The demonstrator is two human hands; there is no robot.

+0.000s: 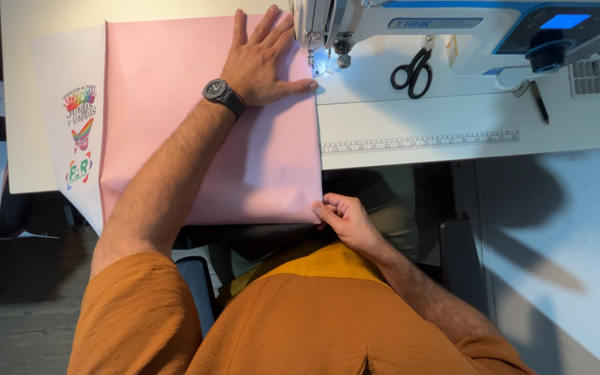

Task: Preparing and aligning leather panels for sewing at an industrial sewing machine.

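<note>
Nearest the camera, the right hand [345, 221] pinches the near right corner of the pink fabric [196, 125] between thumb and curled fingers, just off the front edge of the table [453, 149]. The fabric, a large folded rectangle, lies flat on the left part of the table and hangs a little over its near edge; its right edge runs straight up from the pinched corner to the needle area. Under it, along its left side, a white piece [71, 118] with colourful printed emblems sticks out. Farther up, the left hand [262, 59] lies open and flat on the fabric, fingers spread and pointing away, thumb stretched toward the needle; a dark watch [222, 96] sits on its wrist. Just right of that hand stands the head of the white and blue sewing machine [453, 31], its small lamp lighting the fabric's edge. On the machine bed, black scissors [413, 71] lie near the middle, well apart from both hands, and a ruler strip [418, 142] runs along the table's front.
</note>
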